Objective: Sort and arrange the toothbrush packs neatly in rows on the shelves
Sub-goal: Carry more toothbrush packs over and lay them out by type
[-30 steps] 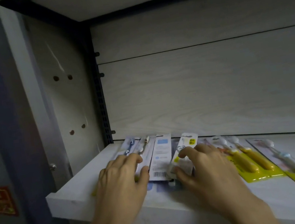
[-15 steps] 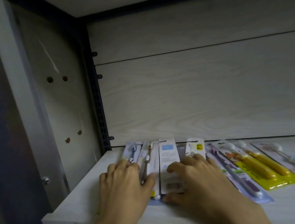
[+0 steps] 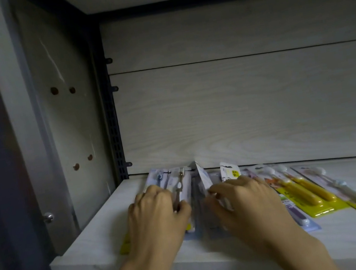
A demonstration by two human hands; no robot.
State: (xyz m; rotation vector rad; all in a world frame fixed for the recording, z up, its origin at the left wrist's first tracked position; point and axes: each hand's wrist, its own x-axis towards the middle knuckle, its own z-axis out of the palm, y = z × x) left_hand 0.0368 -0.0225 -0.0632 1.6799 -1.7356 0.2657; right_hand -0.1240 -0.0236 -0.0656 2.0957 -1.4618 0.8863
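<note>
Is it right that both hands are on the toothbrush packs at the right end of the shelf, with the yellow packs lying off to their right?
Not quite. The head view shows the left hand and right hand on packs at the left end of the shelf, near the side wall. The yellow packs do lie to their right.

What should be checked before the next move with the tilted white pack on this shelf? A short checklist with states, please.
1. Right hand has the tilted white pack pinched: ok.
2. Left hand holds down the left packs: ok.
3. Tilted pack lies flat in the row: not ok, one edge stands up.
4. Yellow packs on the right lie flat side by side: ok.
5. Packs squared to the shelf front edge: not ok, the right ones fan out.
6. What lies under the hands: cannot tell.
</note>
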